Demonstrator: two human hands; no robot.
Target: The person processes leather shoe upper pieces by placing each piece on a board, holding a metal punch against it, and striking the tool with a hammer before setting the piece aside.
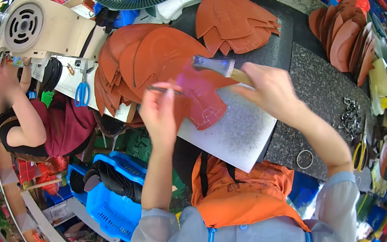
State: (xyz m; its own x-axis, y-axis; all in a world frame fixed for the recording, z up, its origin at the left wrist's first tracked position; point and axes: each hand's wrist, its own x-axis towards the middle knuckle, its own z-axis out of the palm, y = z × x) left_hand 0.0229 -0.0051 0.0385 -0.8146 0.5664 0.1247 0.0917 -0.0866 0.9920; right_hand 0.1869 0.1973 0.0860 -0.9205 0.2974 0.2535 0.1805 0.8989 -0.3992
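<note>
My right hand (272,90) grips the wooden handle of a hammer (215,65), its blue-marked metal head pointing left above the brown leather pieces. In my left hand (158,116), a thin dark rod-like tool (164,90) is pinched between the fingers, held roughly level below and left of the hammer head. One cut leather piece (210,111) lies on the white board (242,145), partly tinted purple by light. Behind my left hand spreads a stack of reddish-brown leather pieces (163,55). Whether the rod touches the leather, I cannot tell.
Another leather stack (235,20) lies farther back, and upright pieces (344,35) stand at the far right. Small metal parts (350,118), a metal ring (305,159) and yellow-handled scissors (359,154) lie right. Left are a sewing machine (53,27), blue scissors (83,90) and a co-worker (30,123).
</note>
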